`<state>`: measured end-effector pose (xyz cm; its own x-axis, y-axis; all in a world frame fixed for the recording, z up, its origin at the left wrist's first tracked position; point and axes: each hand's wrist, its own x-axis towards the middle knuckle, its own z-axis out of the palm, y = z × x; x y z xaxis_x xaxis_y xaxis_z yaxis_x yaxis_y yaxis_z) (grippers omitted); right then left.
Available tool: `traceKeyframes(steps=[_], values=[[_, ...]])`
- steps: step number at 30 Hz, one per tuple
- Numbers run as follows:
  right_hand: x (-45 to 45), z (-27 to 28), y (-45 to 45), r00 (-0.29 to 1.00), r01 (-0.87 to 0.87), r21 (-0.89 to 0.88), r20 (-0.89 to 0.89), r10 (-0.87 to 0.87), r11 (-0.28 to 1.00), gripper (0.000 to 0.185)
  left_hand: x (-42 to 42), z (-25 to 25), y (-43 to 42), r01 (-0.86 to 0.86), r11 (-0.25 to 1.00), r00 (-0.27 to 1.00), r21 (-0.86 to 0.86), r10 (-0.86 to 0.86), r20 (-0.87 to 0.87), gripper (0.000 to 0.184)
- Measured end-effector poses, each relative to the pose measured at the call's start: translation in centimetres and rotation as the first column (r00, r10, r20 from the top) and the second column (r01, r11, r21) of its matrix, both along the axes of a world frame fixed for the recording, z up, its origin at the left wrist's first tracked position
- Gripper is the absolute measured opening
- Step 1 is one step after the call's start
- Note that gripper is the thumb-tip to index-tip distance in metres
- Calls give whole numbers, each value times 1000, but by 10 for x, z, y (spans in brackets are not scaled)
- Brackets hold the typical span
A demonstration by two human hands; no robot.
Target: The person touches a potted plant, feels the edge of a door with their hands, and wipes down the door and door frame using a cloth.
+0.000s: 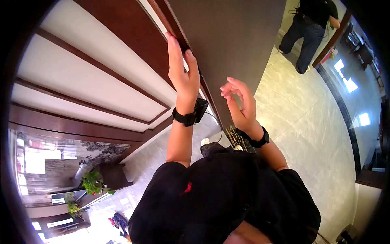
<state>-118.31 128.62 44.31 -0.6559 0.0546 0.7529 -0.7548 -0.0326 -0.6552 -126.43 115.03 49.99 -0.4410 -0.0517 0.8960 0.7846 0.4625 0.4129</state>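
Observation:
My left hand (185, 77) is raised with its fingers stretched up along the reddish-brown wooden edge (172, 18) of a tall dark panel (231, 36). The fingers seem to touch that edge, and nothing shows in the grasp. In front of the same panel, lower and to the right, is my right hand (242, 103). Its fingers are loosely bent, with the thumb apart from them, and it holds nothing visible. Whether it touches the panel I cannot tell. Both wrists wear black straps; the left one carries a small black device (200, 110) with a cable.
White wall panelling (81, 77) with dark wooden strips rises on the left. Potted plants (92, 182) stand at lower left. Pale floor tiles (300, 134) extend to the right. Another person in dark clothes (304, 34) stands at upper right, beside a doorway.

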Motion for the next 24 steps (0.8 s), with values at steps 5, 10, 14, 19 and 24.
traceKeyframes(steps=[5, 10, 14, 19, 24], values=[[-2, 7, -1, 999, 32, 162, -6, -31, 986, 42, 5, -11, 3, -100, 981, 991, -168, 83, -104, 55], [-2, 11, -11, 991, 134, 227, -8, -136, 965, 39, 10, -50, 4, -8, 988, 1000, -152, 11, 19, 61], [-13, 12, -14, 966, 250, 240, -5, -257, 938, 32, 11, -73, -2, 79, 991, 995, -106, -73, 60, 64], [-25, 41, -28, 916, 386, 334, -31, -399, 860, 20, 6, -79, -13, 78, 985, 997, -154, -75, 26, 69], [-32, 59, -41, 744, 661, 467, -303, -595, 588, 18, 3, -83, -21, 128, 978, 992, -168, -125, 29, 67]])
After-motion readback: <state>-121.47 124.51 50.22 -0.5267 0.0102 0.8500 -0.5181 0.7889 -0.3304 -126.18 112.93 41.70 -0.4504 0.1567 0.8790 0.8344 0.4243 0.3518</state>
